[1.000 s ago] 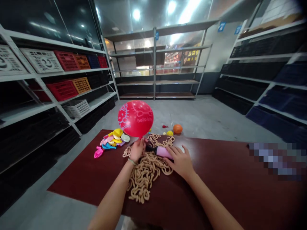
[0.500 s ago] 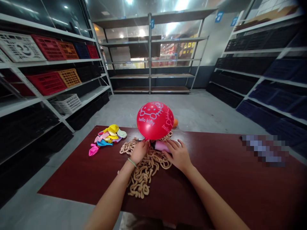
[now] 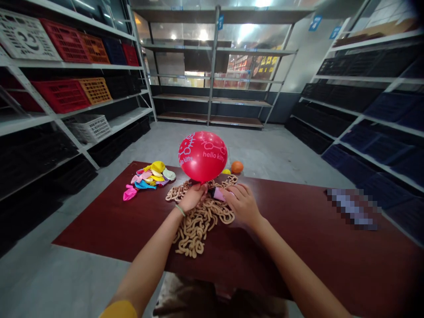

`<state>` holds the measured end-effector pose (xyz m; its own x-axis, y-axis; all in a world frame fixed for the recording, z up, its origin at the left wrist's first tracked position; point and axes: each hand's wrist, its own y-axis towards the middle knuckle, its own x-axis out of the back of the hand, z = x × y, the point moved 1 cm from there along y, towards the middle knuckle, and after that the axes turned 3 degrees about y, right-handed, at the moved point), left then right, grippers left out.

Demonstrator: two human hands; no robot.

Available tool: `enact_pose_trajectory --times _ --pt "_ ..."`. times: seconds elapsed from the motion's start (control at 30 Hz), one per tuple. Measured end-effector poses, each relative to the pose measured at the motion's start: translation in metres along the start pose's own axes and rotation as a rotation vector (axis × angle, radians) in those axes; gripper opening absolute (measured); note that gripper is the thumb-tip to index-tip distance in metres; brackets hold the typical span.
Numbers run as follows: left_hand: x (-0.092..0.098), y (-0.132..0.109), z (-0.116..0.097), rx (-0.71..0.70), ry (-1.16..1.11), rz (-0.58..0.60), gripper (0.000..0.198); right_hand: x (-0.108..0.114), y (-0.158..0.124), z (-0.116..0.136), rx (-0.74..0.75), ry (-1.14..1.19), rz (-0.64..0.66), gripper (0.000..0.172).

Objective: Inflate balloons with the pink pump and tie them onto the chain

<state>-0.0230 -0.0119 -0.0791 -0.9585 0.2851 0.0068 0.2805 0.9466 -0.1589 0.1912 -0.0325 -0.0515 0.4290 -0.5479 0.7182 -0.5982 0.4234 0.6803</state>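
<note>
An inflated red balloon (image 3: 203, 157) with "hello kitty" print stands above my left hand (image 3: 193, 198), whose fingers are pinched round its neck. My right hand (image 3: 242, 204) has its fingers wrapped round a pink cylindrical object (image 3: 219, 193) with a dark end, which points toward my left hand. Beneath both hands a tangled tan rope (image 3: 195, 232) lies in loops on the dark red table (image 3: 109, 221). At the table's far left is a pile of flat balloons (image 3: 150, 176), yellow, pink, blue and white.
An orange ball (image 3: 237, 167) and a yellow one (image 3: 226, 172) show beyond the table's far edge. A blurred flat item (image 3: 353, 208) lies at the right. Shelves with crates (image 3: 62, 95) line the left; a metal rack (image 3: 212, 95) stands ahead.
The view has shifted a little. The balloon has turned and swung left, uncovering more of the orange ball and the yellow one. My right hand has closed further round the pink object.
</note>
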Motion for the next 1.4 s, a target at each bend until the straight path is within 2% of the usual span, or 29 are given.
enact_pose_trajectory --times 0.17,0.27,0.37,0.57,0.7,0.8,0.97,1.1,1.17,1.3,1.4 --pt "0.003 -0.004 -0.008 0.052 -0.088 0.188 0.031 -0.005 0.038 0.003 0.149 -0.141 0.088 0.055" --pt "0.007 -0.007 -0.010 0.098 -0.092 0.248 0.024 -0.017 0.050 0.001 0.191 -0.156 0.133 0.057" --pt "0.013 -0.008 -0.008 0.174 -0.099 0.301 0.020 -0.028 0.056 -0.001 0.202 -0.144 0.157 0.053" --pt "0.023 -0.007 -0.006 0.297 -0.152 0.395 0.021 -0.040 0.061 -0.001 0.267 -0.140 0.162 0.034" --pt "0.025 -0.011 -0.013 0.306 -0.175 0.352 0.025 -0.048 0.064 -0.001 0.297 -0.150 0.086 0.021" --pt "0.025 -0.011 -0.015 0.290 -0.209 0.301 0.029 -0.052 0.063 -0.004 0.287 -0.190 0.085 0.018" --pt "0.021 -0.006 -0.011 0.249 -0.359 0.214 0.039 -0.045 0.056 -0.014 0.185 -0.169 0.155 0.027" --pt "0.017 -0.007 -0.012 0.201 -0.481 0.227 0.032 -0.035 0.050 -0.020 0.158 -0.144 0.165 0.033" --pt "0.017 -0.008 -0.013 0.182 -0.465 0.227 0.028 -0.030 0.046 -0.021 0.165 -0.171 0.156 0.034" --pt "0.016 -0.008 -0.012 0.126 -0.341 0.139 0.025 -0.017 0.040 -0.017 0.184 -0.263 0.076 0.029" --pt "0.009 -0.007 -0.012 0.084 -0.261 0.092 0.025 -0.005 0.031 -0.008 0.165 -0.262 0.057 0.033"
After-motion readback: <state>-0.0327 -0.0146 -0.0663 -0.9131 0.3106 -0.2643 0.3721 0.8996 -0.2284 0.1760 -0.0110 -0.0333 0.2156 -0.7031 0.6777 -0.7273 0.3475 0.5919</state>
